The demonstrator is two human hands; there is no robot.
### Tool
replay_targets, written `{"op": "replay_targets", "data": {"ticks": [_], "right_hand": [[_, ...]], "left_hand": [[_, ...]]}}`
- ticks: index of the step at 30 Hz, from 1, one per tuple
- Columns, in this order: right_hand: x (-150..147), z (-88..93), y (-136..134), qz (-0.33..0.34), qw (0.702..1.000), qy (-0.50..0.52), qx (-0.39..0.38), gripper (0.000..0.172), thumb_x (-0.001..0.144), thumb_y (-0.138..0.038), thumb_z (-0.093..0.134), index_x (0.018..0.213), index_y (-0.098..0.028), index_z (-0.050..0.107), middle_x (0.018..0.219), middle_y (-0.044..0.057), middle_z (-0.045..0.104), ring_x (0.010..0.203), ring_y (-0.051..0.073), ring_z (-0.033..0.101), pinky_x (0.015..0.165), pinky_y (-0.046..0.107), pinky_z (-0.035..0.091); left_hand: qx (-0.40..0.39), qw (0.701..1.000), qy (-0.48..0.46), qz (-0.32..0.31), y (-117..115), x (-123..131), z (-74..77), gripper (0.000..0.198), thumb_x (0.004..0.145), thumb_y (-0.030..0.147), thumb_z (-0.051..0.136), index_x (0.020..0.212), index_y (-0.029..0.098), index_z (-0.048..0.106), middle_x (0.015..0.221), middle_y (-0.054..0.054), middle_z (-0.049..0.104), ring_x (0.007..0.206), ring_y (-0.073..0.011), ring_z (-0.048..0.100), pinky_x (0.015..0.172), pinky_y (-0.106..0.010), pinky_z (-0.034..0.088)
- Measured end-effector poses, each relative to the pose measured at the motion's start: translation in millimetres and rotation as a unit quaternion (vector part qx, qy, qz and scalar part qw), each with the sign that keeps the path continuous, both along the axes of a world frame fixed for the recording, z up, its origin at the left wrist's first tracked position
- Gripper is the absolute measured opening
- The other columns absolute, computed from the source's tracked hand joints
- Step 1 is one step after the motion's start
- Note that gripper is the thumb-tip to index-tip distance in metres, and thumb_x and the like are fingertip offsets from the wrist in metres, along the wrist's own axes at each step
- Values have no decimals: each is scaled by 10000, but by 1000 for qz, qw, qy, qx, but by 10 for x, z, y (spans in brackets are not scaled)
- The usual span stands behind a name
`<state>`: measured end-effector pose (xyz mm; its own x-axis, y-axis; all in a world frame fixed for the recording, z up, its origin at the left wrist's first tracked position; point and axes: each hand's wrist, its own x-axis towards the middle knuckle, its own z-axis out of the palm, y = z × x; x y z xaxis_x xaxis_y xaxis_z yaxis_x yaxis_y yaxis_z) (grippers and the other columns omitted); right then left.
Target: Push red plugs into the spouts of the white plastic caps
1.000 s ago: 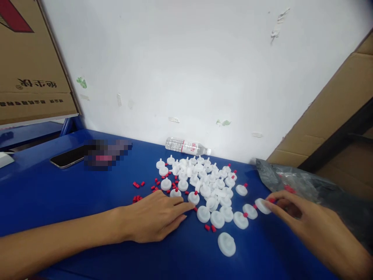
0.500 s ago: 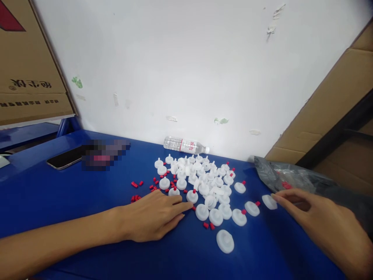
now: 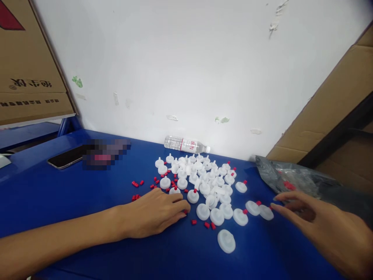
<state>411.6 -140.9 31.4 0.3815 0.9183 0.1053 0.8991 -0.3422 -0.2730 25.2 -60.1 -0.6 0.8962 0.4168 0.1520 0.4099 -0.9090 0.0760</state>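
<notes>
My left hand (image 3: 163, 213) rests on the blue table, its fingers curled together around a small red cap (image 3: 185, 212) at the fingertips. At the right, my right hand (image 3: 320, 221) has thumb and index finger apart and holds nothing. Just left of its thumb lies a white plastic disc (image 3: 266, 212) with a red cap on its stem. Between the hands spreads a pile of white discs with short stems (image 3: 204, 188), a few wearing red caps. One bare disc (image 3: 226, 241) lies nearer to me. Loose red caps (image 3: 206, 225) lie around the pile.
A clear plastic bottle (image 3: 186, 144) lies along the white wall. A phone (image 3: 65, 156) sits at the left beside a blurred-out item. A grey plastic bag (image 3: 294, 177) with red pieces is at the right. Cardboard (image 3: 323, 93) stands beyond it, and a carton (image 3: 32, 66) at upper left.
My right hand has let go of its white disc, which now lies on the table beside another capped disc. My left fingers have drawn back and curled in around a red cap.
</notes>
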Motion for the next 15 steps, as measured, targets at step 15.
{"op": "replay_targets", "data": {"ticks": [15], "right_hand": [[-1104, -130, -154, 209, 966, 18, -152, 504, 748, -206, 742, 1215, -393, 709, 963, -15, 780, 860, 238, 757, 670, 305, 563]], "left_hand": [[-24, 999, -30, 2, -11, 5, 10, 60, 1042, 240, 528, 1101, 236, 520, 1004, 20, 670, 706, -151, 634, 608, -294, 378]]}}
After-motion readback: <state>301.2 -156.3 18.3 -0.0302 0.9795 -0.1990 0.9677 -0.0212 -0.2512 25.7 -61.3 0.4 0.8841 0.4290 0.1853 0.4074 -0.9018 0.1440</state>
